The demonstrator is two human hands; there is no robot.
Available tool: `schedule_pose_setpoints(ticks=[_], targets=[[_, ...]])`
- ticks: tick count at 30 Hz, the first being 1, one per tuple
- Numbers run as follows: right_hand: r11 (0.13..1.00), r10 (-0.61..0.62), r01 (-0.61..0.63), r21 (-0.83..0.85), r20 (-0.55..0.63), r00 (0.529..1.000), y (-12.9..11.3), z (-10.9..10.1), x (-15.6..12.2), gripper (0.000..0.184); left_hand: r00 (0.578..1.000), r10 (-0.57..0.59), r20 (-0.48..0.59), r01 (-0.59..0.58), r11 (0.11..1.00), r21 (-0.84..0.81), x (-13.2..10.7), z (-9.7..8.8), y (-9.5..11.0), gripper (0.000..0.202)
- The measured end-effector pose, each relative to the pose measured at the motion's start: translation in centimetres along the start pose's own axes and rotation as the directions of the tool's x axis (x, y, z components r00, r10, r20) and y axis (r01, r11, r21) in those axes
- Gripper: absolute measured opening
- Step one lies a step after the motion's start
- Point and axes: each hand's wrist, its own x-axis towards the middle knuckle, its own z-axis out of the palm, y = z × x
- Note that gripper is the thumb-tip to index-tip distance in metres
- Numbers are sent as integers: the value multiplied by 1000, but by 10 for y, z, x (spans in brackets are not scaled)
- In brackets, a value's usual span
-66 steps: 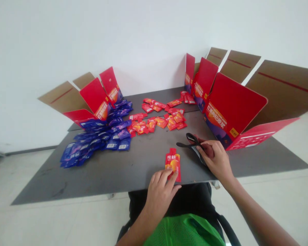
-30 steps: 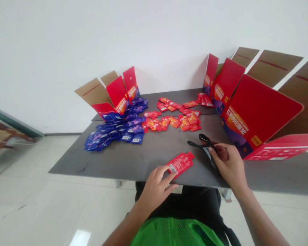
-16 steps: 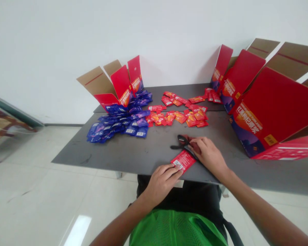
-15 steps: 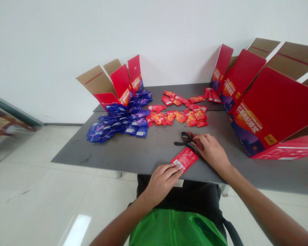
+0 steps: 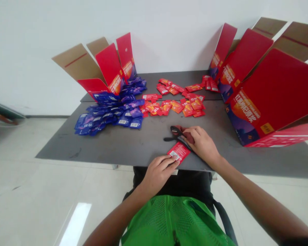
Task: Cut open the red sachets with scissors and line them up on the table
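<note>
left grip (image 5: 157,178) pressed down on red sachet (image 5: 178,152) | right grip (image 5: 200,141) pinching black scissors (image 5: 175,131)

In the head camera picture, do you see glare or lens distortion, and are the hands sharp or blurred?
In the head view, a bright glare patch lies on the pale floor; the wide lens stretches the open red carton at the right edge and skews the dark table; the left hand and right hand look slightly soft, without strong blur; shadows stay faint.
</note>
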Motion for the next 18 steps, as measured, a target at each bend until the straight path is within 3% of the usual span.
schedule_pose_setpoints(ticks=[2,5,8,10,16,18], targets=[[998,43,-46,-49,-67,997,10,-9,9,16,1000,2,-13,-2,1000,-2,0,0,0,35],[999,43,-41,19,-130,991,-11,-15,6,18,1000,3,2,-3,1000,-7,1,-2,1,35],[988,-74,77,132,-27,997,-46,-7,-11,17,999,-18,30,19,1000,-8,2,-3,2,29],[982,-108,101,158,37,993,-53,1,-20,16,998,-29,49,30,1000,-6,3,-4,3,27],[997,78,-78,-12,-11,997,3,-5,-1,18,1000,-11,-6,11,999,-43,2,-2,2,36],[994,101,-103,-33,-67,993,6,-13,7,19,1000,-19,-14,19,999,-42,2,-2,2,35]])
